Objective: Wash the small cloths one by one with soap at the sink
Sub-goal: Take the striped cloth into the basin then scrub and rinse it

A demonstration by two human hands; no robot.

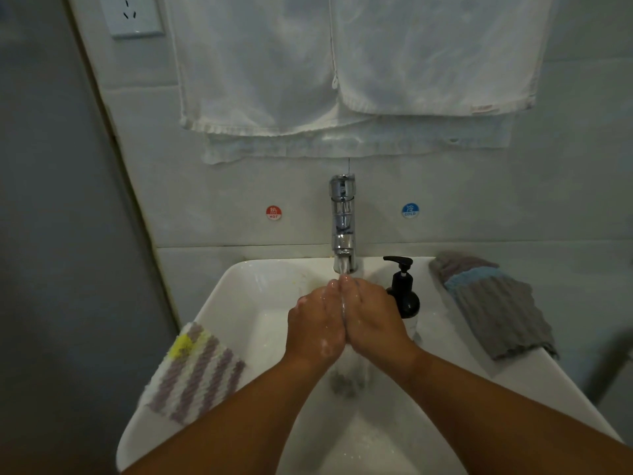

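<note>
My left hand [317,329] and my right hand [375,320] are pressed palm to palm under the running chrome tap [343,221], fingers straight and pointing up at the spout. Both are wet and soapy. A small grey cloth [347,378] is squeezed between the palms, its blurred lower end hanging out below the wrists over the white sink [239,289]. A black soap pump bottle [404,296] stands on the sink's back rim just right of my right hand. A purple-and-white striped cloth [195,371] with a yellow patch lies on the left rim.
A pile of grey and blue cloths [496,310] lies on the right rim. White towels [342,70] hang on the wall above the tap. Red hot [273,212] and blue cold [410,210] stickers flank the tap. A wall socket [132,15] is at the upper left.
</note>
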